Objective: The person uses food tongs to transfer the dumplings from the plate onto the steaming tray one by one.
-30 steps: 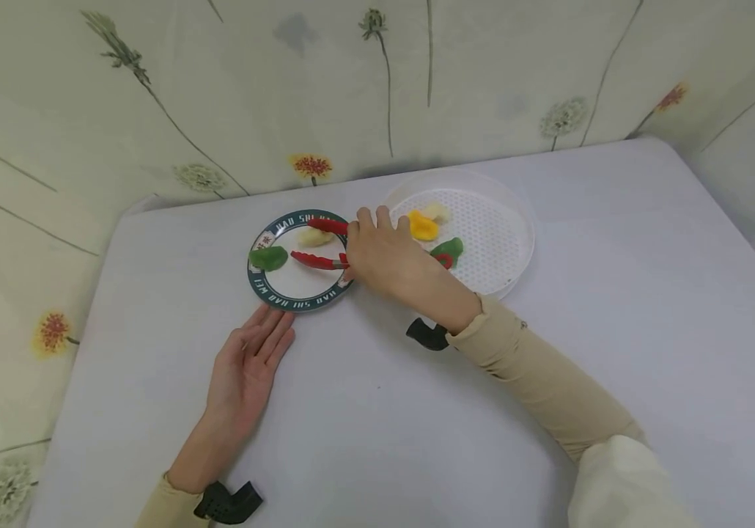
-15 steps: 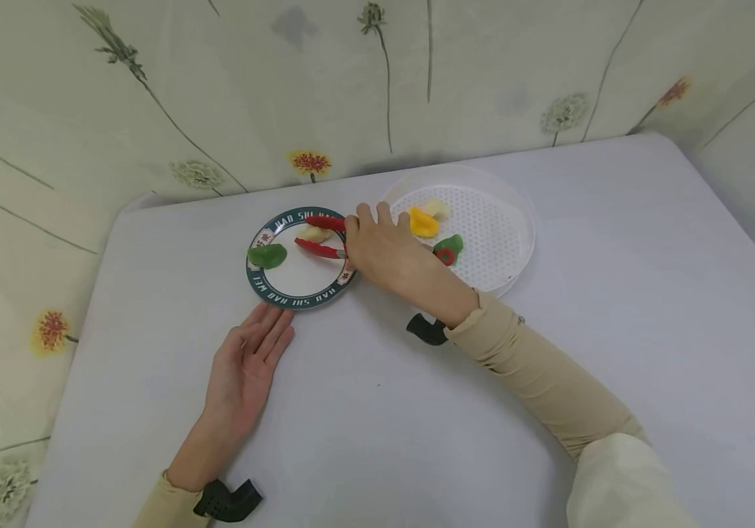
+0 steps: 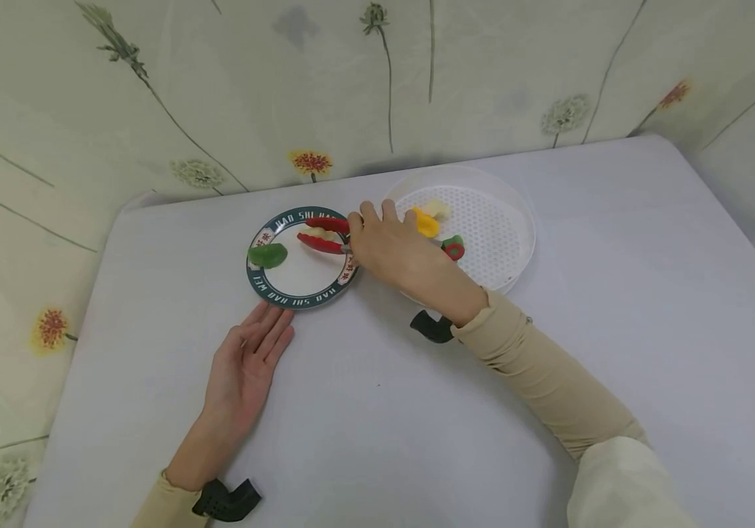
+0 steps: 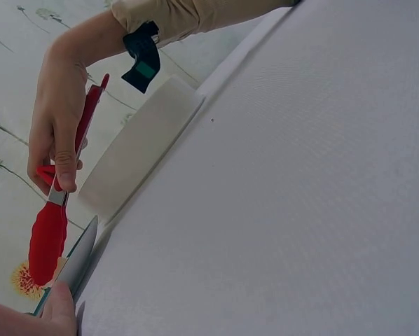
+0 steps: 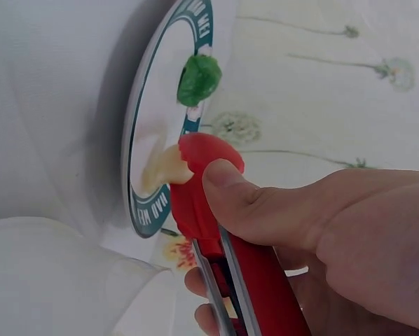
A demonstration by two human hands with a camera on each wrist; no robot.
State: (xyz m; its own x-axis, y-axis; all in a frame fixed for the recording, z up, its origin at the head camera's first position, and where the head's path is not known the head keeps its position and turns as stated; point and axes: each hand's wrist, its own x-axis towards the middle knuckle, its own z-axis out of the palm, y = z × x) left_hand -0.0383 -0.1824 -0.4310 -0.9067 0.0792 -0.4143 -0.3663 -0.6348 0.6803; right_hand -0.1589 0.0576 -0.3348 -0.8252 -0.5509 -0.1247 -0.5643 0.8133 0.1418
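Smooth white cloth covers the tabletop (image 3: 364, 440). On its near side the left hand (image 3: 245, 374) lies palm showing, fingers outstretched and holding nothing, fingertips at the seven o'clock rim of a round white plate with a dark-green lettered border (image 3: 293, 301). Farther off, the right hand (image 3: 404, 257) curls round red-and-metal tongs (image 3: 322, 243), thumb along one arm. Their ridged red heads reach in from three o'clock and flank a pale cream rounded piece (image 5: 169, 171) at the plate's one o'clock, beyond the left fingertips; whether they press it cannot be told.

A glossy green curved piece (image 3: 268, 255) overlaps the border at nine. The right hand hides part of a round white tray with a perforated floor (image 3: 496, 227), at the plate's two o'clock. Inside sit a yellow curved piece (image 3: 426, 224) at nine, a whitish chunk (image 3: 440, 210) at ten, and a second green piece (image 3: 458, 240) at seven, partly covered by the tongs' red end. Behind hangs pale flower-printed cloth (image 3: 470, 59).
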